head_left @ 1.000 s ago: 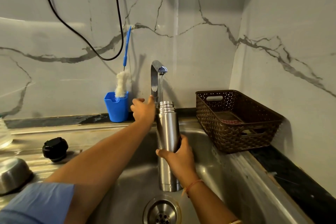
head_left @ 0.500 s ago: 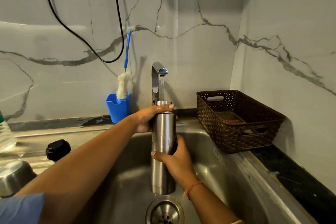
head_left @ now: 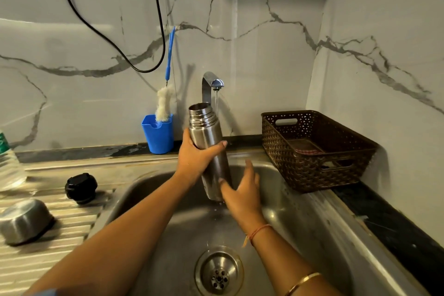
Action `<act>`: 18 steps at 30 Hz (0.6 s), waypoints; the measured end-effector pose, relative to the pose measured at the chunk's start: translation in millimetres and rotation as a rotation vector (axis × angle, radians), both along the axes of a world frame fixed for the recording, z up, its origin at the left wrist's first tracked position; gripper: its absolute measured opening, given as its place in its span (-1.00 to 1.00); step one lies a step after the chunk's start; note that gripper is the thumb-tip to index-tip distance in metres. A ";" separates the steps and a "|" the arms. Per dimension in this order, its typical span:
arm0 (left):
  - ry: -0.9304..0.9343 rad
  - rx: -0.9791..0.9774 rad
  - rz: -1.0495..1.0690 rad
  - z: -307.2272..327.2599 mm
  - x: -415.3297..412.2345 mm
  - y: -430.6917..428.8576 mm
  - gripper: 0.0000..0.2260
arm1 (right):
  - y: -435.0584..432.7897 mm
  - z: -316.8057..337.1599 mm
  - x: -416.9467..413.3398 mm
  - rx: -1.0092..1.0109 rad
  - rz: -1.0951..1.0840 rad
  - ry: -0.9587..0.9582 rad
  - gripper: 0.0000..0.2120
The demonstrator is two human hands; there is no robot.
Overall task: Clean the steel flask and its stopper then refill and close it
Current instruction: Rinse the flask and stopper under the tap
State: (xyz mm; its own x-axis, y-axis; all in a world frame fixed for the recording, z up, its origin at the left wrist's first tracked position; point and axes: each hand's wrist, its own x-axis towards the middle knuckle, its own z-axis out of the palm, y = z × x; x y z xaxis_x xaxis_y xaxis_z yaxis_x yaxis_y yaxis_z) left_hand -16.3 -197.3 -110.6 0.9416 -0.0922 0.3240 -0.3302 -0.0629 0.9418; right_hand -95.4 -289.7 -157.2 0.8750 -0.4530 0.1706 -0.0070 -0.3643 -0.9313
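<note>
On my feed, a brown woven basket (head_left: 300,170) sits in the back right corner of the dark worktop (head_left: 396,230), with a red-checked cloth (head_left: 310,151) inside. A blue holder (head_left: 158,134) stands at the back edge with a white bottle brush (head_left: 163,106) upright in it. A black cable (head_left: 144,71) loops down the marble wall. I see part of a clear plastic bottle (head_left: 8,163) at the left edge.

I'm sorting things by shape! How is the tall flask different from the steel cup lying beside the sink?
The steel flask is tall and narrow; the steel cup is short and wide. The left hand grips the flask nearly upright over the sink; the cup lies tipped over on the draining board, untouched. Both are shiny steel.
</note>
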 end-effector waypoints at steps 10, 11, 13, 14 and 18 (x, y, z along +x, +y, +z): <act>-0.038 -0.010 0.032 -27.7 -10.5 -13.2 -0.40 | -3.7 4.0 -2.5 -0.083 -0.267 -0.270 -0.44; -0.017 -0.021 0.018 -25.3 -10.4 -14.6 -0.39 | -4.5 4.3 -2.5 -0.081 -0.279 -0.281 -0.45; 0.068 0.067 -0.023 -30.3 -12.2 -12.8 -0.40 | -3.4 4.4 -3.9 -0.088 -0.283 -0.290 -0.46; 0.075 0.134 -0.042 -36.7 -14.6 -11.4 -0.40 | -2.1 5.4 -5.0 -0.090 -0.273 -0.290 -0.46; -0.069 0.139 -0.053 -23.0 -15.6 -16.0 -0.37 | -1.3 5.8 -4.3 -0.077 -0.277 -0.320 -0.48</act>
State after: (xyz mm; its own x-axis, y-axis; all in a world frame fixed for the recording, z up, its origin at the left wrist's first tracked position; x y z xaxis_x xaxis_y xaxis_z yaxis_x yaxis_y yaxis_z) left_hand -31.9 -213.3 -133.7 0.9100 -0.1899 0.3687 -0.4005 -0.1717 0.9001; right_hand -99.7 -291.0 -151.4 0.6195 -0.6387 0.4563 0.1706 -0.4578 -0.8725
